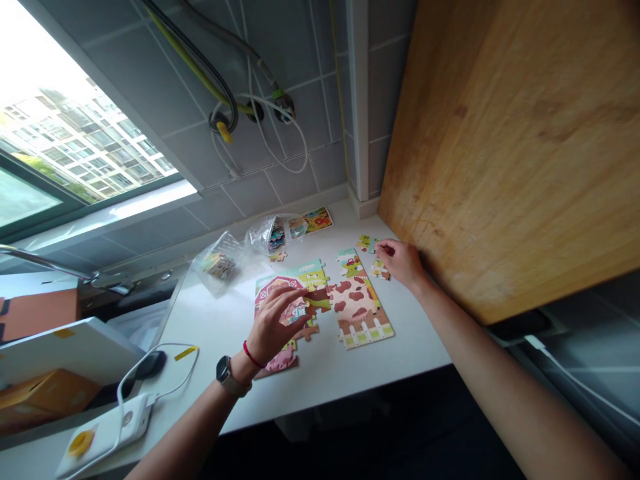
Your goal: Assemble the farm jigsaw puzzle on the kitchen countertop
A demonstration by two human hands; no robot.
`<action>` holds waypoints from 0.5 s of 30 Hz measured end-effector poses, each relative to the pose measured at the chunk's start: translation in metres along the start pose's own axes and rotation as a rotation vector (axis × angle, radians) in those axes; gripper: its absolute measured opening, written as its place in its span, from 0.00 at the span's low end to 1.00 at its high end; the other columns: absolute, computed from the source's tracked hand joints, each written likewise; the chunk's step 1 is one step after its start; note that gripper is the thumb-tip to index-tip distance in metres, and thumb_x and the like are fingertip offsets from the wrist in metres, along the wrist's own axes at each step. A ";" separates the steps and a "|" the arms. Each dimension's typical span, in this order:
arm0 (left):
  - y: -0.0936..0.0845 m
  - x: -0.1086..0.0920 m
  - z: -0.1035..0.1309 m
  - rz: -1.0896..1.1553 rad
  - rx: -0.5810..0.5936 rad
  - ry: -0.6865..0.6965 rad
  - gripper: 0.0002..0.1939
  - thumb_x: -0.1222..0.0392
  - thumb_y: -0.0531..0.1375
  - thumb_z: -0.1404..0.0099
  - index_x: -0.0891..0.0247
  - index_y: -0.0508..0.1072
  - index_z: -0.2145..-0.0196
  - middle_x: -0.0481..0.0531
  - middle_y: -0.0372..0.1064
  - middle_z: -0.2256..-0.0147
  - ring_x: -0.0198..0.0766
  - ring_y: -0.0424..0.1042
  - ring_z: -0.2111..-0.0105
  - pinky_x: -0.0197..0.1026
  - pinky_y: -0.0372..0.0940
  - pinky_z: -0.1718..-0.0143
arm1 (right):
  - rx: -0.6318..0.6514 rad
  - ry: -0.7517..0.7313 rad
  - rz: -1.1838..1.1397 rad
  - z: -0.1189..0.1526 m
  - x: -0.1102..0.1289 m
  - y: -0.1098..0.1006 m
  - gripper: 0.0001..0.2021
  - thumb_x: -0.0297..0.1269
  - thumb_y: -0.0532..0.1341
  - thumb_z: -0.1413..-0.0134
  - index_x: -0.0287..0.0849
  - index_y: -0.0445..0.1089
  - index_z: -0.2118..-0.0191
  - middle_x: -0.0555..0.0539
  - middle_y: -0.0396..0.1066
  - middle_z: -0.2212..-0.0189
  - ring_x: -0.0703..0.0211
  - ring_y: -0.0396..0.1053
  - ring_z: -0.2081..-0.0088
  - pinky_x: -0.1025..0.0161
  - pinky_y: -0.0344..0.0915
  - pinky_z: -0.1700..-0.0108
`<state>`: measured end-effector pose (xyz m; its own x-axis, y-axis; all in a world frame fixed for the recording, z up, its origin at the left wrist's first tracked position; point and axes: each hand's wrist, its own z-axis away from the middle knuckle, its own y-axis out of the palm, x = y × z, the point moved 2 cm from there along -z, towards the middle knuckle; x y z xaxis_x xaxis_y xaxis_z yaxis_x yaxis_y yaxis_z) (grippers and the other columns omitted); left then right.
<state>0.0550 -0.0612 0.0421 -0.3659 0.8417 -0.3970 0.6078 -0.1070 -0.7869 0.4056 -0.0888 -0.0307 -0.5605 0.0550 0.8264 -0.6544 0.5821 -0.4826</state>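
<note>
My left hand (277,319), wearing a watch and a red cord, hovers over or rests on the left puzzle section (313,268), which shows a red barn. Its fingers are stretched out and apart, and they hide part of the picture. To the right lies another joined section (357,303) with a spotted cow and a white fence; its left side meets or nearly meets the barn section. My right hand (401,261) has its fingertips pinched at the edge of a green and blue puzzle piece (367,243). Just below that hand lies a loose brown and white piece (380,269).
Two clear plastic bags of puzzle pieces, one at the left (219,265) and one farther back (275,235), stand behind the puzzle. A picture card (316,219) lies by the wall. A wooden board (500,147) rises close on the right. A white power strip (107,430) sits front left.
</note>
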 end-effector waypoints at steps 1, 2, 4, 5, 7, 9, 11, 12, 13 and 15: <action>-0.002 -0.001 0.004 0.000 0.000 -0.006 0.20 0.55 0.67 0.30 0.55 0.74 0.42 0.57 0.78 0.51 0.50 0.76 0.48 0.58 0.74 0.45 | 0.003 0.002 0.000 0.000 0.000 0.000 0.10 0.41 0.62 0.41 0.43 0.79 0.65 0.45 0.82 0.71 0.52 0.79 0.68 0.62 0.72 0.62; -0.004 -0.003 0.009 -0.001 -0.005 -0.012 0.20 0.55 0.67 0.30 0.56 0.74 0.42 0.57 0.78 0.50 0.50 0.76 0.48 0.58 0.74 0.45 | 0.008 0.004 -0.003 0.000 0.000 0.000 0.10 0.41 0.62 0.41 0.43 0.79 0.65 0.45 0.82 0.71 0.52 0.79 0.68 0.62 0.72 0.63; -0.007 -0.005 0.019 -0.002 -0.014 -0.026 0.20 0.55 0.67 0.30 0.56 0.74 0.42 0.57 0.78 0.50 0.50 0.76 0.47 0.57 0.75 0.45 | 0.012 0.008 -0.007 0.000 0.000 0.000 0.10 0.41 0.62 0.41 0.43 0.79 0.65 0.45 0.82 0.71 0.51 0.80 0.67 0.61 0.72 0.62; -0.009 -0.007 0.024 -0.004 -0.021 -0.038 0.20 0.55 0.68 0.31 0.56 0.74 0.43 0.57 0.78 0.50 0.50 0.76 0.47 0.56 0.75 0.46 | 0.011 0.009 -0.007 0.000 0.001 0.000 0.10 0.41 0.62 0.41 0.43 0.79 0.65 0.45 0.82 0.70 0.51 0.80 0.67 0.61 0.72 0.62; -0.013 -0.009 0.037 -0.007 -0.022 -0.076 0.20 0.55 0.68 0.31 0.56 0.74 0.43 0.57 0.78 0.50 0.49 0.77 0.48 0.55 0.75 0.46 | 0.012 0.006 -0.004 0.001 0.001 -0.001 0.10 0.41 0.62 0.41 0.42 0.79 0.64 0.44 0.82 0.70 0.51 0.80 0.67 0.61 0.72 0.62; -0.017 -0.012 0.050 -0.007 -0.001 -0.128 0.20 0.55 0.68 0.31 0.56 0.74 0.43 0.57 0.78 0.49 0.49 0.77 0.48 0.54 0.76 0.47 | 0.018 0.000 -0.004 0.001 0.000 -0.001 0.11 0.41 0.61 0.41 0.42 0.79 0.64 0.44 0.83 0.69 0.51 0.80 0.67 0.61 0.72 0.61; -0.020 -0.015 0.065 -0.004 0.018 -0.162 0.20 0.53 0.68 0.31 0.56 0.75 0.43 0.57 0.78 0.49 0.50 0.76 0.47 0.54 0.77 0.48 | 0.025 -0.005 -0.008 0.001 0.000 0.000 0.11 0.41 0.61 0.41 0.42 0.79 0.64 0.44 0.83 0.68 0.51 0.80 0.66 0.61 0.72 0.61; -0.021 -0.017 0.071 -0.005 0.024 -0.165 0.20 0.53 0.68 0.31 0.55 0.75 0.43 0.57 0.78 0.49 0.50 0.77 0.47 0.54 0.77 0.48 | 0.027 -0.004 -0.011 0.001 -0.001 0.000 0.10 0.40 0.61 0.41 0.42 0.79 0.64 0.44 0.83 0.68 0.51 0.80 0.65 0.61 0.72 0.61; -0.021 -0.018 0.078 -0.007 0.027 -0.161 0.20 0.53 0.68 0.31 0.55 0.75 0.44 0.57 0.79 0.50 0.50 0.77 0.48 0.54 0.77 0.48 | 0.030 -0.002 -0.013 0.001 -0.001 0.000 0.10 0.40 0.61 0.41 0.42 0.79 0.64 0.44 0.83 0.68 0.51 0.80 0.65 0.61 0.72 0.61; -0.021 -0.021 0.088 -0.008 0.034 -0.148 0.19 0.54 0.68 0.31 0.54 0.75 0.44 0.56 0.79 0.52 0.49 0.77 0.49 0.53 0.77 0.49 | 0.034 0.004 -0.011 0.001 0.000 0.000 0.10 0.40 0.61 0.41 0.42 0.79 0.64 0.43 0.82 0.68 0.51 0.80 0.65 0.61 0.72 0.61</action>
<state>-0.0123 -0.1239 0.0254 -0.4721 0.7553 -0.4545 0.5810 -0.1212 -0.8048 0.4051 -0.0892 -0.0315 -0.5510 0.0519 0.8329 -0.6775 0.5548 -0.4828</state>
